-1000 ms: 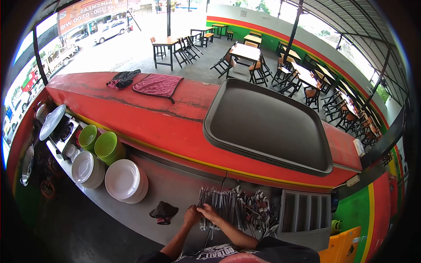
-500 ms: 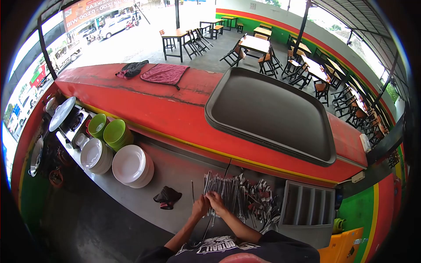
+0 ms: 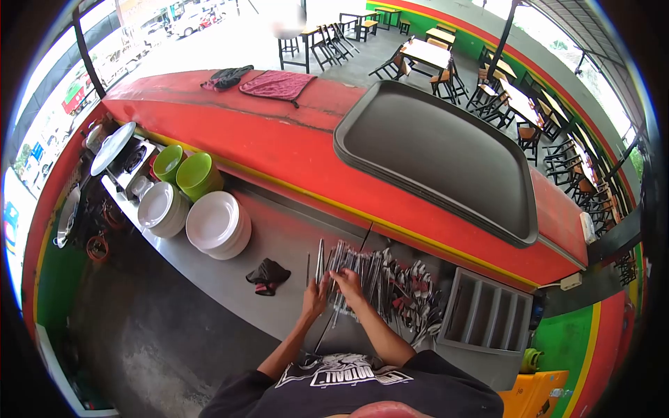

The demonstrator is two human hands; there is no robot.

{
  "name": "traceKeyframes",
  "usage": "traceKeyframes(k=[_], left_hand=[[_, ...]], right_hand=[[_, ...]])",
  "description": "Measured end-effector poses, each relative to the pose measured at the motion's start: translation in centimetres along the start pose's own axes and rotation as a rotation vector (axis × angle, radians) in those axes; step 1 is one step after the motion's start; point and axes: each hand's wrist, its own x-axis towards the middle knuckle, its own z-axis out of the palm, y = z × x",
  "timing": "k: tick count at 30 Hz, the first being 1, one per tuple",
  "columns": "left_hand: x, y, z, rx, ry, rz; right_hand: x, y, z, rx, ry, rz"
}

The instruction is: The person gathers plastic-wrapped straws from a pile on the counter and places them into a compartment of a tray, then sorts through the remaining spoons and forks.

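My left hand (image 3: pixel 315 299) is closed around a few thin silvery sticks (image 3: pixel 320 256), chopstick-like, that point up and away from me. Close beside it, my right hand (image 3: pixel 348 285) has its fingers bent together over the near part of a pile of similar thin sticks (image 3: pixel 359 263); what they grip is hidden. To the right of that pile lies a heap of spoons and other metal cutlery (image 3: pixel 411 289). One dark thin stick (image 3: pixel 308 268) lies apart on the steel counter (image 3: pixel 279 310), left of my hands. A crumpled dark cloth (image 3: pixel 268 275) with a reddish part is further left.
A grey cutlery tray with long compartments (image 3: pixel 488 312) stands at the right. White plates (image 3: pixel 212 221) and green bowls (image 3: pixel 197 173) are stacked at the left. Beyond the counter, a raised red ledge (image 3: pixel 279 157) carries stacked dark trays (image 3: pixel 439 157) and a pink cloth (image 3: pixel 277 85).
My view has shifted, so the counter sits higher in the picture. My hands have moved slightly apart, and several light sticks now stick out above my left hand.
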Motion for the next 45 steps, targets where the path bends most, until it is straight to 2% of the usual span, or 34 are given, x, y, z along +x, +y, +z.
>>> traceKeyframes(k=[1, 3, 6, 8, 9, 12, 13, 15, 18, 20, 21, 22, 24, 27, 28, 31, 34, 35, 39, 45], left_hand=[[-0.5, 2.6, -0.9, 0.04, -0.071, -0.054], [-0.9, 5.0, -1.7, 0.143, -0.21, -0.09], [-1.1, 1.7, 0.0, 0.249, -0.033, -0.024], [-1.6, 1.3, -0.2, 0.213, 0.092, -0.063], [-1.9, 1.2, -0.3, 0.193, 0.156, -0.082], [-4.2, 2.5, -1.1, 0.233, 0.31, -0.08], [-4.7, 2.2, -1.1, 0.127, 0.279, -0.087], [-6.0, 1.8, -0.6, -0.085, 0.206, -0.105], [-8.7, 6.1, 0.1, -0.084, 0.018, -0.09], [-10.4, 7.7, 2.5, -0.201, -0.038, 0.062], [-11.2, 8.2, 3.9, -0.237, -0.05, 0.122], [-12.1, 8.6, 5.1, -0.273, -0.071, 0.178], [-14.4, 9.1, 7.6, -0.449, -0.11, 0.058], [-17.4, 11.4, 10.8, -0.664, -0.265, -0.078], [-18.4, 12.4, 11.7, -0.634, -0.321, -0.101], [-21.4, 15.4, 14.9, -0.543, -0.451, -0.157], [-24.4, 17.1, 20.3, -0.466, -0.561, -0.164], [-24.8, 17.2, 21.9, -0.466, -0.586, -0.138], [-26.1, 18.6, 26.0, -0.403, -0.719, -0.126], [-26.2, 18.2, 29.8, -0.259, -0.812, -0.125]], right_hand=[[0.0, 0.2, 0.2, 0.107, 0.004, -0.048], [-0.4, -0.3, 0.4, 0.067, 0.046, -0.012], [-0.1, -0.7, 0.1, 0.071, 0.004, 0.014], [1.0, -0.6, -0.9, 0.123, -0.069, -0.012], [2.6, 0.5, -1.9, -0.016, -0.108, 0.031], [-0.7, -3.3, -3.4, -0.132, -0.19, 0.088], [-0.9, -3.1, -4.0, -0.189, -0.206, 0.003], [-2.8, -3.9, -5.5, -0.197, -0.343, 0.057], [-6.1, -1.8, -6.3, -0.05, -0.425, 0.057], [-8.9, -0.3, -6.8, 0.099, -0.474, 0.045], [-11.0, -0.7, -7.1, 0.167, -0.53, -0.077], [-11.8, -0.1, -7.6, 0.224, -0.524, -0.113], [-13.4, 1.9, -9.5, 0.356, -0.463, -0.18], [-14.9, 4.0, -14.0, 0.235, -0.275, -0.299], [-16.7, 2.7, -15.7, 0.178, -0.236, -0.338], [-21.4, -0.1, -21.7, 0.024, -0.204, -0.159], [-24.6, 0.7, -26.9, 0.078, 0.038, -0.344], [-25.5, 0.6, -28.1, 0.146, 0.062, -0.323], [-27.0, 1.5, -33.3, 0.112, 0.146, -0.205], [-25.4, 5.6, -38.0, 0.099, 0.274, -0.247]])
